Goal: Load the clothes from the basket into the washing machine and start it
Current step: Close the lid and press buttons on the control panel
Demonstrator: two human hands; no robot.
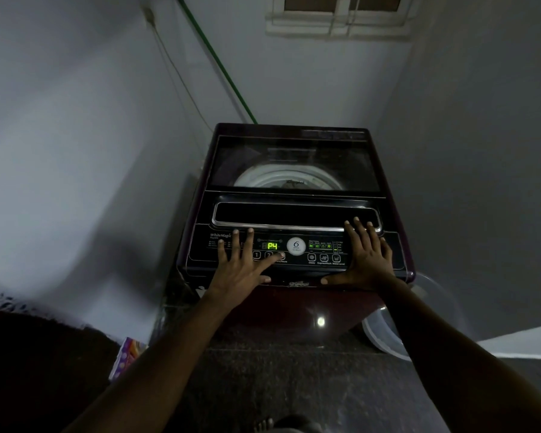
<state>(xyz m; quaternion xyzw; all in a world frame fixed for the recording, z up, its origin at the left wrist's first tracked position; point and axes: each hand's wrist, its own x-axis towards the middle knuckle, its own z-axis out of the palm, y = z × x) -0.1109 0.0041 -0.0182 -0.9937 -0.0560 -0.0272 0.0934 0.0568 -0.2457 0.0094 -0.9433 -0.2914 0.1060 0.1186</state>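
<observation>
– Two hands, and both on the machine?
– Both. The dark maroon top-loading washing machine (pixel 294 304) stands at the centre of the frame, in a corner between grey walls. Its tinted glass lid (pixel 294 160) is down. A white drum rim shows through it, but I cannot tell whether clothes lie inside.
– How do the hands lie?
– The left hand (pixel 244 267) rests spread on the left half of the black control panel (pixel 325 270), fingers straight. Its forefinger reaches right, with the tip just above the Start/Pause label (pixel 281 261). The right hand (pixel 367 260) lies flat on the panel's right end, fingers straight, tips touching the chrome-edged lid handle (pixel 294 214). Neither grips anything.
– Anything lit?
– A green display (pixel 272 246) between the hands reads P4, and small green icons glow further right.
– And around it?
– A pale translucent plastic tub (pixel 384 335) sits just beside the machine at lower right. A colourful printed box (pixel 127 357) stands at lower left. A green cord (pixel 219 64) slants from the top of the frame down behind the machine, and a white-framed window (pixel 338 26) sits at the upper edge.
</observation>
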